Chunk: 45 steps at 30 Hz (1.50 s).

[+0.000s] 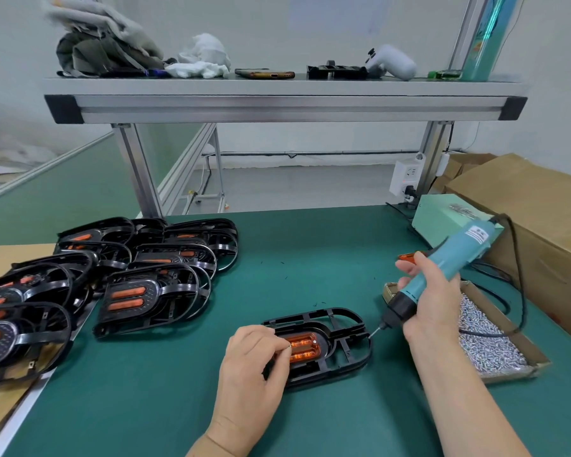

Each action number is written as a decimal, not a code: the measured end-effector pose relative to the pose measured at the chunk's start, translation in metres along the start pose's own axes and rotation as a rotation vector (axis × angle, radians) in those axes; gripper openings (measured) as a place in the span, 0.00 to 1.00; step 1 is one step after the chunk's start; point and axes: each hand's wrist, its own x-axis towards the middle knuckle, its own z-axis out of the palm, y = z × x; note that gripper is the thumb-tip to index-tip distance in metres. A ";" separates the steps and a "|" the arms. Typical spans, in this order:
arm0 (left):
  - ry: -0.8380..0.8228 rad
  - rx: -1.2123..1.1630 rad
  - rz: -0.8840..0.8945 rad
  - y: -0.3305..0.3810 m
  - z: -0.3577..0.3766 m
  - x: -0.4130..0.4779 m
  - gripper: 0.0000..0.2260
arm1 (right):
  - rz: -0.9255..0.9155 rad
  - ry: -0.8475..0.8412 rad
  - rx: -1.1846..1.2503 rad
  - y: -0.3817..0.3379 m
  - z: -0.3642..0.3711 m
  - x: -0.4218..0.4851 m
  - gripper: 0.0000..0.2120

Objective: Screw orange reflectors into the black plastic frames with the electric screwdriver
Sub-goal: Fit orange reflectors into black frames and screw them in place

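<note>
Left hand [254,367] at 6 o'clock, fingers curled, thumb and forefinger pinched at left end of orange reflector [305,349]; what they pinch, cannot tell. Reflector sits in black frame [346,354], flat on green mat [310,258]. Right hand [432,301] at 3 o'clock, wrapped round electric screwdriver [449,272], bit just beside frame's right end. Stacked frames [145,275] at 9 o'clock.

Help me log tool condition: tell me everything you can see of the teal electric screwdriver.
The teal plastic electric screwdriver is a slim cylinder with a white printed label near its rear end, a black collar at the nose and a thin metal bit. It slants, bit down-left, rear up-right. The right hand grips its lower body. A black cable leaves the rear. The bit tip is at the right edge of the black plastic frame; contact cannot be told.
</note>
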 end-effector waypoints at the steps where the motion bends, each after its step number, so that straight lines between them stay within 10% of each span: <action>1: -0.001 -0.004 -0.003 0.000 0.000 0.000 0.06 | -0.025 -0.040 0.009 -0.001 0.006 -0.006 0.09; 13: -0.029 -0.051 -0.072 0.011 -0.007 0.003 0.06 | 0.331 -0.223 0.202 0.014 0.058 -0.057 0.07; 45: 0.041 -0.091 -0.227 0.010 -0.006 0.003 0.04 | 0.307 0.002 0.148 0.047 0.073 -0.059 0.14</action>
